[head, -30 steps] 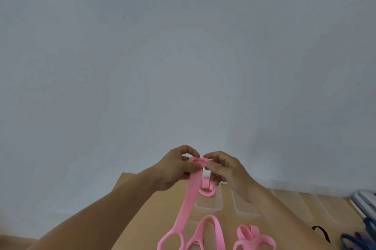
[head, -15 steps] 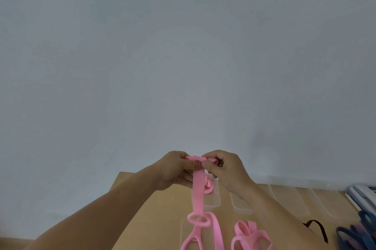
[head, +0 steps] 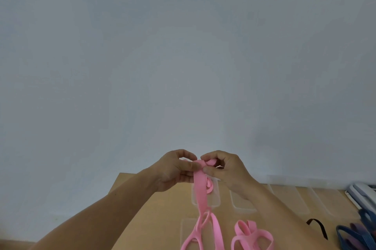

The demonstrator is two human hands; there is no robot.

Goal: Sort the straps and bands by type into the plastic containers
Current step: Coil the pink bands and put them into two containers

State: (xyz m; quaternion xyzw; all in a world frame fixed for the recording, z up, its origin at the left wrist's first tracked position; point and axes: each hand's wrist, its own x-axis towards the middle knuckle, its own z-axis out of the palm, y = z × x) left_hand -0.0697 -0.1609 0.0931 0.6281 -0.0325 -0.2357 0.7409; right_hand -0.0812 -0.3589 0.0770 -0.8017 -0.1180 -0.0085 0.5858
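Together, we are pinching the top end of a pink band [head: 199, 188] between our left hand [head: 173, 170] and right hand [head: 227, 170], fingers curled round it, above the wooden surface [head: 142, 209]. Its length is hanging down over a clear plastic container [head: 216, 201], where what seems to be a coiled pink piece [head: 210, 185] is lying. Looped pink bands [head: 252, 235] are lying nearer us, and blue bands [head: 354, 235] are sitting far right.

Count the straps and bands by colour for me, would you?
Pink: 4, held pink strap between left hand and right hand, pink roll in a container, pink loop, pink bunch
Black: 1, black strap
Blue: 1, blue bunch, cut off
Purple: 1, purple band
Total: 7, perhaps more within bunches
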